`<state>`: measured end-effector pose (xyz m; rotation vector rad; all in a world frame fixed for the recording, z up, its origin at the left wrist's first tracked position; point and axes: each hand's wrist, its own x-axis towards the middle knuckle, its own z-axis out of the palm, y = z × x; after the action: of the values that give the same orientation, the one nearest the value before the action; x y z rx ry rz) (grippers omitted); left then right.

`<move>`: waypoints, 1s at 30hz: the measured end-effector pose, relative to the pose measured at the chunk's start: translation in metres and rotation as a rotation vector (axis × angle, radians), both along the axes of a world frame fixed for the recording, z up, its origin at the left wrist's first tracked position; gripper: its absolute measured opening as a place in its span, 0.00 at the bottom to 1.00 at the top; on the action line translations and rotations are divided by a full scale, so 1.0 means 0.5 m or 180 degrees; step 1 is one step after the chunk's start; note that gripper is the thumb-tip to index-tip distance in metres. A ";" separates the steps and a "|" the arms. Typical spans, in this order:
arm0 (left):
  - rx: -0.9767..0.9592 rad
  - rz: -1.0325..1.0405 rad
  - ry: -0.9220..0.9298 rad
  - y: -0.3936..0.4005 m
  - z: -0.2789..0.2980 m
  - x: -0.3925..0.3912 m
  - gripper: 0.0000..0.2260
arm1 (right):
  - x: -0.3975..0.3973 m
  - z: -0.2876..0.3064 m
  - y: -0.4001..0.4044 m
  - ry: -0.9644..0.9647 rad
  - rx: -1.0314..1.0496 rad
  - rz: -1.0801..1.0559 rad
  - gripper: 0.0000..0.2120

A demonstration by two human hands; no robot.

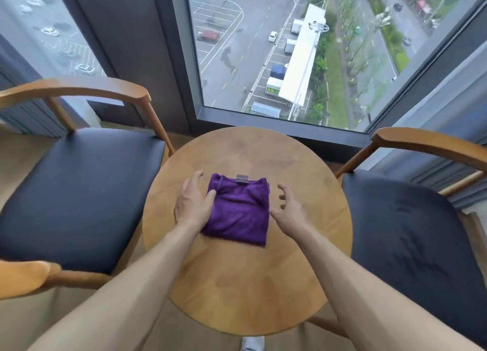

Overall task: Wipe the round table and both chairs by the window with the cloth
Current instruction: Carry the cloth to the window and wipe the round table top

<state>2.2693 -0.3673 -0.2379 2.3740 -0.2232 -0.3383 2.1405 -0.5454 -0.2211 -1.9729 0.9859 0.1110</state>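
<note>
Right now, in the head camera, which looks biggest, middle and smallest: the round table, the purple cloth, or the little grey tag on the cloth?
1. Round table, clearly the largest.
2. Purple cloth, folded on the table.
3. Grey tag at the cloth's far edge, the smallest.

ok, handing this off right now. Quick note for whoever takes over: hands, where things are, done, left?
Left hand: open, thumb touching the left edge of the purple cloth.
Right hand: open, fingers spread just right of the cloth, holding nothing.
Cloth: folded, lying flat near the middle of the round table.
Chairs: left chair and right chair flank the table by the window.
Done: nothing visibly wiped; cloth not yet picked up.
Left: wipe the table, then both chairs.
</note>
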 end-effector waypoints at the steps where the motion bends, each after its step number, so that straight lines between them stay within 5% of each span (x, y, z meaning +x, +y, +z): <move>1: 0.0132 -0.0104 -0.0104 -0.011 -0.028 0.001 0.23 | 0.002 -0.025 -0.009 0.0059 -0.0151 0.0118 0.30; 9: 0.1252 -0.1677 -0.0891 -0.111 -0.181 -0.064 0.29 | -0.023 -0.174 -0.045 0.0342 -0.1435 0.0417 0.26; 16: 0.1845 -0.1976 -0.1120 -0.124 -0.234 -0.018 0.30 | 0.016 -0.243 -0.082 0.0454 -0.1765 0.0778 0.27; 21: 0.2000 -0.1394 -0.0919 -0.082 -0.231 0.101 0.29 | 0.035 -0.267 -0.120 0.0547 -0.1924 0.0941 0.28; 30: 0.1807 0.0864 -0.0494 -0.109 -0.245 0.138 0.28 | 0.035 -0.278 -0.115 0.0451 -0.1881 0.0817 0.28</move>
<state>2.3385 -0.4220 -0.3601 2.9481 0.1480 -0.0906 2.1579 -0.6029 -0.3601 -2.6631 0.9169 0.1113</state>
